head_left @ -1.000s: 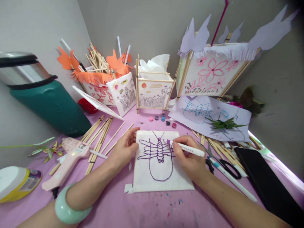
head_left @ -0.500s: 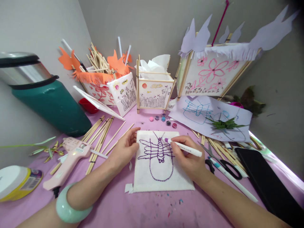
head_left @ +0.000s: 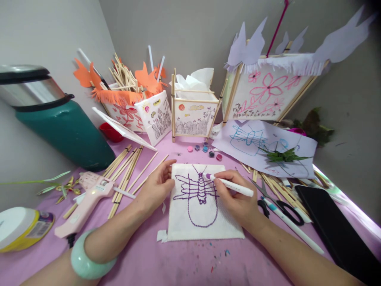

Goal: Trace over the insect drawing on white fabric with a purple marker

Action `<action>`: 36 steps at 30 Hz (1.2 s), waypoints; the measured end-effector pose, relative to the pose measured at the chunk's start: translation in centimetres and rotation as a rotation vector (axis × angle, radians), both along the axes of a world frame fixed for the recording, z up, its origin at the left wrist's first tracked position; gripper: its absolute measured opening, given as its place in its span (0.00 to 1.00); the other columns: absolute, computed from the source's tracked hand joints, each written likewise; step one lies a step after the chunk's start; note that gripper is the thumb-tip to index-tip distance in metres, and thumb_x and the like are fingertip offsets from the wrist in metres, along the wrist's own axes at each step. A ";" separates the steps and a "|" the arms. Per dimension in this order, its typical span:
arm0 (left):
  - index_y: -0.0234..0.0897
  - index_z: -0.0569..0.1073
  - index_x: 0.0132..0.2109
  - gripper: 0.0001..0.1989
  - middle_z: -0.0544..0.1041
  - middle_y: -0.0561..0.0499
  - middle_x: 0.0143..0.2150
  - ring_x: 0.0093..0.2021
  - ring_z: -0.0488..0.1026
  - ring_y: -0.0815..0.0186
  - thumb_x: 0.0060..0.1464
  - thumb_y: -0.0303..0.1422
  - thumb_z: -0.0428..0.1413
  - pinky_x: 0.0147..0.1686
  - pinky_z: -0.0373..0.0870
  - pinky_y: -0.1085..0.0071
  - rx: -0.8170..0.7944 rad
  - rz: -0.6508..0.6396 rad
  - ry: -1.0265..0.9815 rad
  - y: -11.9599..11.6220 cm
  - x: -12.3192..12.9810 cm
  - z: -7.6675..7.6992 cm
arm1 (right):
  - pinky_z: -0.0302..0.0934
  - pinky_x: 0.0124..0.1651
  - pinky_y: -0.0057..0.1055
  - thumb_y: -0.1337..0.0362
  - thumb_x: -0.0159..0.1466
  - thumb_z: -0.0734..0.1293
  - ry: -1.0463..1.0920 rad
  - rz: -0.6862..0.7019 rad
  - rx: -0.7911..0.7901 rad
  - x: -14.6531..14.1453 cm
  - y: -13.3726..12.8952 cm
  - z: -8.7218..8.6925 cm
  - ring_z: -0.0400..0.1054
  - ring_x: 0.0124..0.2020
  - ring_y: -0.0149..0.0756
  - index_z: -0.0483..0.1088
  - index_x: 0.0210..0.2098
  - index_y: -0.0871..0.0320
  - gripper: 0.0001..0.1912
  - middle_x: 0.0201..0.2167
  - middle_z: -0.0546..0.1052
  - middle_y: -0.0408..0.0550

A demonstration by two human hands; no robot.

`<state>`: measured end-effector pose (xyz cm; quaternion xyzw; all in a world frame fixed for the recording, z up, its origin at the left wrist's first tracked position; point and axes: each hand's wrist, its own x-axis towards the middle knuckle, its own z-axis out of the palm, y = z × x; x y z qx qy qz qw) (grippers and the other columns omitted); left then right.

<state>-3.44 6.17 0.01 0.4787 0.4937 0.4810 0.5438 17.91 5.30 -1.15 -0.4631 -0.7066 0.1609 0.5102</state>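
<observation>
A white cloth-like panel (head_left: 179,227) lies flat on the table in front of me, with a purple insect drawing on it: striped body, wings, two antennae and a dashed curve below. My right hand (head_left: 241,206) pinches a white marker with a purple end (head_left: 240,188), its tip at the insect's head. My left hand (head_left: 157,186) is curled at the panel's upper left edge, the thumb against the edge and the fingers partly hidden. A jade-green bangle (head_left: 86,258) circles my left wrist.
A pink glue gun (head_left: 86,210), wooden sticks (head_left: 127,178) and a green bottle (head_left: 65,131) are at left. Decorated boxes (head_left: 192,119) stand behind small paint pots (head_left: 205,148). Scissors (head_left: 285,210), a black phone (head_left: 333,234) and a blue insect drawing (head_left: 226,139) lie at right.
</observation>
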 end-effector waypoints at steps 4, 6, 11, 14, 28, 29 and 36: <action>0.33 0.64 0.54 0.27 0.73 0.46 0.44 0.46 0.71 0.62 0.42 0.23 0.53 0.44 0.66 0.68 -0.006 0.001 0.000 0.0 0.0 0.0 | 0.58 0.22 0.24 0.67 0.60 0.66 -0.034 0.039 -0.003 0.1 0.0 0.2 0.63 0.20 0.26 0.70 0.33 0.55 0.01 0.25 0.73 0.41; 0.33 0.64 0.54 0.27 0.73 0.46 0.44 0.46 0.71 0.61 0.42 0.23 0.53 0.44 0.66 0.67 -0.009 0.004 -0.005 0.0 0.0 0.0 | 0.58 0.22 0.25 0.67 0.60 0.65 -0.048 0.045 -0.006 0.2 0.0 0.2 0.63 0.20 0.26 0.70 0.32 0.55 0.02 0.25 0.73 0.41; 0.34 0.65 0.53 0.27 0.73 0.46 0.44 0.47 0.71 0.61 0.42 0.23 0.53 0.46 0.66 0.66 -0.008 0.013 -0.011 -0.1 0.1 0.1 | 0.58 0.24 0.25 0.68 0.60 0.65 -0.079 0.111 0.025 0.2 0.0 0.3 0.64 0.21 0.26 0.70 0.34 0.56 0.02 0.25 0.73 0.41; 0.34 0.65 0.53 0.27 0.73 0.46 0.44 0.47 0.70 0.61 0.42 0.23 0.54 0.45 0.66 0.66 -0.005 0.007 -0.009 0.0 0.0 0.0 | 0.58 0.25 0.25 0.69 0.60 0.65 -0.096 0.140 0.056 0.2 0.0 0.3 0.63 0.21 0.25 0.69 0.34 0.56 0.03 0.26 0.72 0.41; 0.33 0.63 0.54 0.29 0.72 0.45 0.45 0.47 0.70 0.61 0.42 0.25 0.53 0.47 0.65 0.66 -0.008 -0.002 0.012 0.0 0.0 0.0 | 0.56 0.26 0.26 0.71 0.60 0.65 -0.111 0.167 0.081 0.3 0.1 0.3 0.61 0.21 0.25 0.70 0.35 0.57 0.04 0.25 0.71 0.41; 0.33 0.63 0.54 0.28 0.72 0.45 0.45 0.47 0.70 0.61 0.42 0.25 0.53 0.46 0.65 0.66 -0.008 -0.001 0.013 0.0 0.0 0.0 | 0.56 0.26 0.27 0.71 0.60 0.65 -0.111 0.171 0.075 0.3 0.1 0.2 0.61 0.21 0.25 0.70 0.36 0.57 0.04 0.26 0.71 0.41; 0.32 0.63 0.54 0.29 0.72 0.45 0.45 0.47 0.70 0.61 0.41 0.26 0.54 0.45 0.66 0.66 -0.007 -0.002 0.006 0.0 0.1 -0.1 | 0.57 0.27 0.27 0.71 0.60 0.66 -0.107 0.182 0.055 0.3 0.2 -0.1 0.62 0.22 0.26 0.70 0.37 0.57 0.05 0.26 0.72 0.41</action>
